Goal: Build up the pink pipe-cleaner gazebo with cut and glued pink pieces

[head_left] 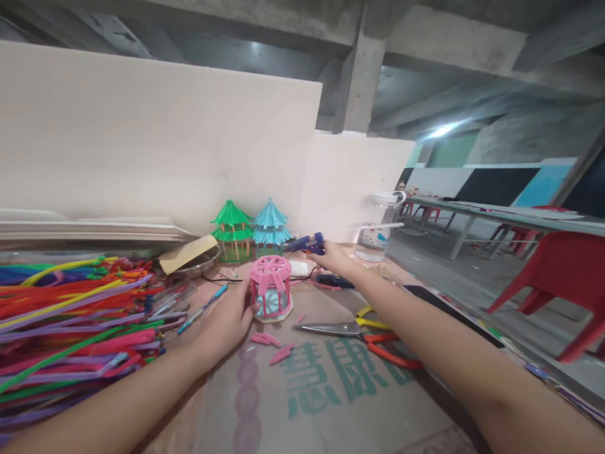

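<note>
A small pink pavilion model (271, 287) made of pipe cleaners stands on a cardboard sheet (331, 391). My left hand (227, 318) rests against its left side and steadies it. My right hand (333, 257) reaches further back and grips a blue hot-glue gun (305, 244). Behind the pink model stand a green pavilion (231, 230) and a light blue pavilion (271, 230). Short pink pipe-cleaner offcuts (274, 347) lie in front of the model.
A big heap of coloured pipe cleaners (70, 321) fills the left. Scissors (331, 328) and orange-handled pliers (392, 350) lie at the right, a blue pen (203, 309) at the left. A clear jar (378, 233), a white partition and red chairs (558, 277) are beyond.
</note>
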Tool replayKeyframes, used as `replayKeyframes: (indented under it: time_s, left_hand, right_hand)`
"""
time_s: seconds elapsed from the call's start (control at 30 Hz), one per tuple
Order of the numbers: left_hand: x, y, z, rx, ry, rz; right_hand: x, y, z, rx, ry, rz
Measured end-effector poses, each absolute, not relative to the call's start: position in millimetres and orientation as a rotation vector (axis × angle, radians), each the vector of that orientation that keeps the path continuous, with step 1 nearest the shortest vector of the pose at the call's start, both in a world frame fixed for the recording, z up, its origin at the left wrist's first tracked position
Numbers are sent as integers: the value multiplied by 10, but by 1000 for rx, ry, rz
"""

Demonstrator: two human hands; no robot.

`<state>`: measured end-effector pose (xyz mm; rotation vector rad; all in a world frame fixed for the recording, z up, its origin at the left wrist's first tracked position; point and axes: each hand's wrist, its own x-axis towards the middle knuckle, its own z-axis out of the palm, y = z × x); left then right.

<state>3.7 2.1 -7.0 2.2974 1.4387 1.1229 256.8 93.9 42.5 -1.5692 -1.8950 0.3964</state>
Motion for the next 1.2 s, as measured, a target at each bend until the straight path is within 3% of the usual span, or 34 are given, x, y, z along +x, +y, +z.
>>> replayKeyframes:
  time_s: [0.17, 0.37, 0.63, 1.2]
  left_hand:
    - [22, 19, -67, 2360, 1452, 1049]
    - [53, -35, 3, 2445, 1444, 1003]
    - [80, -55, 41, 2505, 1524, 918]
    - [78, -60, 54, 2489, 1535, 886]
  right_hand:
    - [2648, 552, 590, -1412, -1843, 525]
    - [2569, -19, 620, -893, -1958, 766]
    - [2443, -377, 733, -1063, -2000, 711]
    - [2506, -352, 559, -1157, -2040, 576]
